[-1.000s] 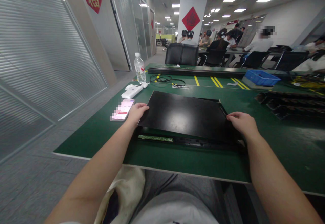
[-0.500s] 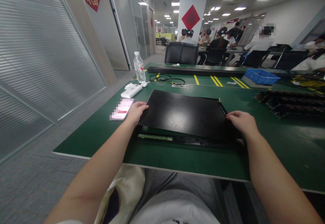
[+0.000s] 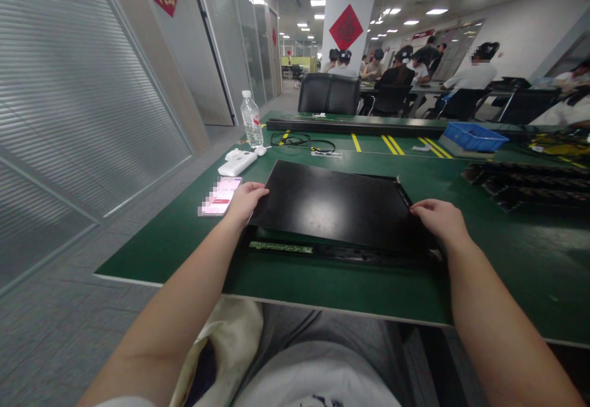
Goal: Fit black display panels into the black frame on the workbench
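Along the bottom of the frame, a pale cloth (image 3: 237, 330) hangs just under the near edge of the green table (image 3: 161, 241). Above that edge, at lower centre, lies a dark frame (image 3: 369, 256) with a green circuit strip (image 3: 280, 248) toward its left end. Mid-frame, a black panel (image 3: 332, 201) sits over the dark frame, its near edge raised off it at the left.

The left hand (image 3: 246, 203) is closed in a pinch, thumb and fingers on the panel's left edge. At right of centre, the right hand (image 3: 440, 219) is nearly closed too, fingertips together on the panel's right edge; whether they also catch the frame's side, I cannot tell.

The panel looks thin, flat and fairly stiff, likely light for its breadth, with a smooth face that could slip or smudge and might crack if twisted. Opposite edges seem the best hold, lifted evenly, with no pressing on the middle.

Left of centre lies a phone (image 3: 225, 195), then a white device (image 3: 237, 164) and a bottle (image 3: 251, 124). Farther off, a blue tray (image 3: 482, 144) stands at right, and people (image 3: 396, 75) sit at upper right.
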Available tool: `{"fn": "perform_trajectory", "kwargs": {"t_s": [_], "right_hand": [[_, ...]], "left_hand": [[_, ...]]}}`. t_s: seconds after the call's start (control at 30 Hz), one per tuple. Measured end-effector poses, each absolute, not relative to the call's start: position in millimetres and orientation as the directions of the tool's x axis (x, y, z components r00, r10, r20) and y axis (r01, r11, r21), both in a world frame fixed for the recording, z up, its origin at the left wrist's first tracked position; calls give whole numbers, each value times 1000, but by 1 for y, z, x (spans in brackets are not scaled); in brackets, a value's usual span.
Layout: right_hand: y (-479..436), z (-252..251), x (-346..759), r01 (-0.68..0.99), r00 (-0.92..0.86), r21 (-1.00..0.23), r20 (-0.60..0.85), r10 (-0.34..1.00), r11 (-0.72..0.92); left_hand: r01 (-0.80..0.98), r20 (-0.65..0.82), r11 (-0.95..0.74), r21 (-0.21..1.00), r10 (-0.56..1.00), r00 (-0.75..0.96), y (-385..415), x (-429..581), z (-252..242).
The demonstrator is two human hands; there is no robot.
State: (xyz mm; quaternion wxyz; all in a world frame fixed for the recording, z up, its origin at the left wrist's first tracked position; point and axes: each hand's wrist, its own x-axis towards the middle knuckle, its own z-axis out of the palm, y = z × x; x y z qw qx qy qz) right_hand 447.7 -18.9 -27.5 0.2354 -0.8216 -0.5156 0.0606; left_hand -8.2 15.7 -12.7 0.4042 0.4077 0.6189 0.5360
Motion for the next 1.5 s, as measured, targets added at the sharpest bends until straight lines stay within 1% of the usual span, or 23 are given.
{"fn": "perform_trajectory", "kwargs": {"t_s": [0.4, 0.63, 0.73, 0.8, 0.9, 1.0, 1.2, 1.5], "right_hand": [[-19, -30, 449, 791, 477, -502, 147, 866, -351], [-19, -28, 447, 785, 490, -498, 132, 862, -370], [-18, -28, 448, 773, 494, -515, 122, 861, -371], [-18, -29, 449, 762, 499, -532, 117, 859, -371], [-17, -31, 451, 749, 505, -553, 118, 855, -366], [-17, -33, 453, 737, 504, -578, 123, 855, -351], [-18, -31, 452, 703, 514, -618, 100, 852, -351], [-17, -34, 457, 690, 514, -634, 89, 853, -349]], "left_hand": [[47, -81, 104, 994, 935, -345, 11, -8, -7], [38, -97, 116, 993, 941, -325, 19, -15, -19], [27, -110, 126, 992, 937, -331, 22, -19, -25], [37, -88, 107, 994, 937, -338, 24, -20, -27], [109, -39, 84, 990, 933, -357, 25, -21, -29], [198, -28, 105, 975, 933, -359, 25, -21, -29], [318, -33, 147, 937, 941, -337, 25, -21, -30], [517, 40, 112, 849, 961, -272, 27, -22, -37]]}}
